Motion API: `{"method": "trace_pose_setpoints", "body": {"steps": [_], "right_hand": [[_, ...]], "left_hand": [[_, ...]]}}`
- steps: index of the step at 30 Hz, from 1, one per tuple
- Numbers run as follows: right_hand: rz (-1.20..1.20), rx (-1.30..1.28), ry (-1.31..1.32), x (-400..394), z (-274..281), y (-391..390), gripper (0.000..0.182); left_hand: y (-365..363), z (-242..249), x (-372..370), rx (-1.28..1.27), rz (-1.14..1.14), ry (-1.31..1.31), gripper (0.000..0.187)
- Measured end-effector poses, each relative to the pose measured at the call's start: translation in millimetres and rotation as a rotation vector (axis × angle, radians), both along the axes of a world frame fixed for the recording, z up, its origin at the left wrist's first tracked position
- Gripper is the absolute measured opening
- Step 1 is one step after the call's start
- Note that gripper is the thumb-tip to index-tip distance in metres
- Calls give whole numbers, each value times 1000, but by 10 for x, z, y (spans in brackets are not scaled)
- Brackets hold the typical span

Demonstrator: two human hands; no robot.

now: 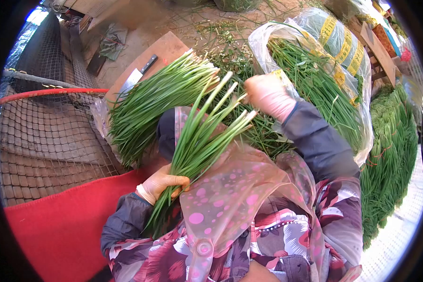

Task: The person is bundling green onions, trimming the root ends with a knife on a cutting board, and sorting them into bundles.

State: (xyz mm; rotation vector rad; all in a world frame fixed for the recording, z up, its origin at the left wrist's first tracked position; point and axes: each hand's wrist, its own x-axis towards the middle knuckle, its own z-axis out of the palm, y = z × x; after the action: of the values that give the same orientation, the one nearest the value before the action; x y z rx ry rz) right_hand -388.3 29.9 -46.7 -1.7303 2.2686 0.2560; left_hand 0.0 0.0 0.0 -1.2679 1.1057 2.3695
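Observation:
My left hand, in a thin pale glove, is closed round the leafy part of a bunch of garlic chives. Their white ends fan out up and to the right. My right hand is closed just beyond those ends, its fingers curled; whatever it may hold is hidden. A large pile of garlic chives lies on a brown board, white ends to the right. A knife with a black handle rests on that board beside the pile.
To the right, an open clear plastic bag holds more chives. Trimmings litter the ground ahead. Tied green bundles are stacked at far right. Netting, a red hose and a red cloth are on the left.

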Motion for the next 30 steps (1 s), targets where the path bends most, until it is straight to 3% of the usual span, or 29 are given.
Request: {"method": "trace_pose_setpoints", "body": {"steps": [1, 3, 4, 7, 8, 10, 11, 13, 14, 15, 17, 18, 21, 23, 25, 27, 29, 30], "right_hand": [[-90, 3, 47, -176, -139, 95, 26], [75, 329, 171, -269, -462, 406, 27], [64, 565, 147, -117, -346, 361, 29], [10, 355, -179, 92, -68, 391, 34], [13, 358, -172, 122, -26, 425, 34], [-55, -118, -656, 230, 13, 505, 29], [-58, -118, -658, 295, -9, 516, 29], [-403, -244, -1452, 465, -6, 495, 31], [-562, -130, -1540, 541, 124, 491, 21], [-609, -203, -1607, 624, 13, 498, 20], [-385, -560, -1093, 802, 52, 544, 18], [46, -895, -580, 768, 125, 490, 21], [270, -907, -261, 746, 190, 280, 31], [318, -760, -191, 655, 122, 234, 41], [282, -296, -150, 614, 141, 201, 51], [240, -311, -209, 596, 112, 199, 59], [324, -405, -241, 611, 131, 170, 57], [318, -321, -233, 624, 213, 142, 50]], "left_hand": [[-13, -1, 53, 47, 55, 31, 45], [-8, -56, 172, 98, 111, 50, 40], [-20, -88, 222, 118, 182, 98, 39], [-50, -80, 214, 163, 252, 174, 39], [-31, -120, 167, 188, 273, 202, 40], [-56, -204, 180, 227, 221, 215, 44], [-55, -206, 170, 227, 219, 213, 44], [-10, -204, 68, 240, 228, 264, 45], [36, -148, -34, 143, 240, 209, 52], [33, -147, -57, 143, 238, 210, 52], [27, -145, -88, 161, 191, 244, 52], [41, -147, -110, 163, 193, 245, 52], [66, -113, -156, 51, 194, 147, 50], [66, -94, -175, 47, 184, 189, 48], [53, -114, -132, 69, 182, 218, 49], [53, -156, -83, 96, 179, 242, 50], [54, -217, -57, 71, 192, 254, 49], [50, -240, -47, 72, 187, 253, 49]]}}
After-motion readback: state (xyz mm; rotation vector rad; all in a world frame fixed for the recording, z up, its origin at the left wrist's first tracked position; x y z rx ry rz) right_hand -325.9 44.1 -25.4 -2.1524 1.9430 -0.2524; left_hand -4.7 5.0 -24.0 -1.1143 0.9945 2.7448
